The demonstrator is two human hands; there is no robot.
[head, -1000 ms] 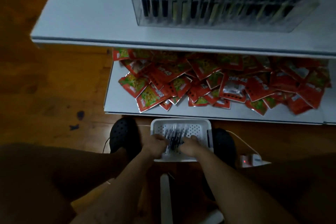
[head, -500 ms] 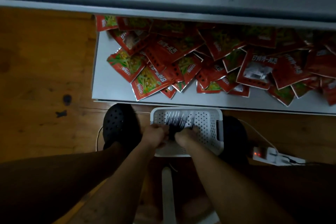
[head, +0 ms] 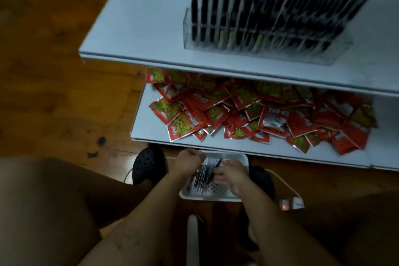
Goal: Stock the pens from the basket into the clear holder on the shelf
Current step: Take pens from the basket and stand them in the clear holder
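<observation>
The pens (head: 205,176) lie as a loose bundle in the white perforated basket (head: 216,192) on the floor, between the person's feet. The left hand (head: 187,163) is closed into a fist at the bundle's upper end. The right hand (head: 232,174) is curled around one dark pen, apparently lifting it clear. The clear holder (head: 267,46) on the upper shelf (head: 138,34) already stands full of dark pens across most rows; blur hides any free slots. Several pens remain to transfer.

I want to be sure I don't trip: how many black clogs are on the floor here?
2: one black clog left of the white basket, the other right of it, partly hidden behind the right hand.
</observation>
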